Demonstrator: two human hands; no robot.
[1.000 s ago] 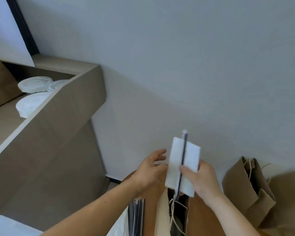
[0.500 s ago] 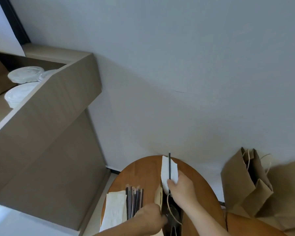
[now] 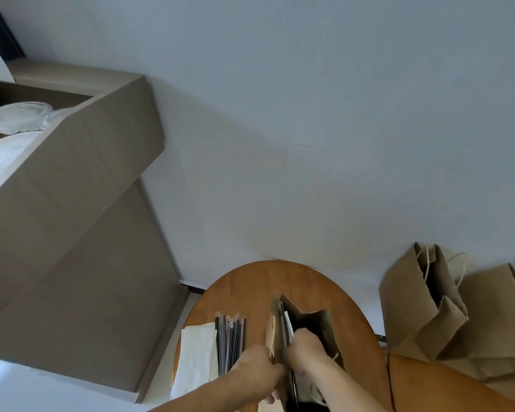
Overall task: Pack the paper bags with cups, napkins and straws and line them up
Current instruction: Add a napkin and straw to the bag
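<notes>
Hands work at the mouth of the open paper bag (image 3: 312,321), which stands on the round worktop (image 3: 280,278). The left hand (image 3: 256,371) grips the bag's near left wall, its fingers curled over the rim. The right hand (image 3: 305,347) is sunk into the opening, fingers closed on a white napkin (image 3: 289,321) and a dark straw (image 3: 285,330) held against the inner left side. Whether a cup is already inside I cannot tell; the interior is dark. The main risk from here is snagging. The string handle (image 3: 335,356) loops just beside the right wrist, so pulling the hand out could catch it and drag the light bag over, more so if the left hand lets go first. The napkin may also buckle against the wall if pushed down hard. Spare straws (image 3: 231,340) and the napkin stack (image 3: 197,352) lie just left of the bag, near enough for the left forearm to sweep them. Two other bags (image 3: 419,307) stand well apart at right.
</notes>
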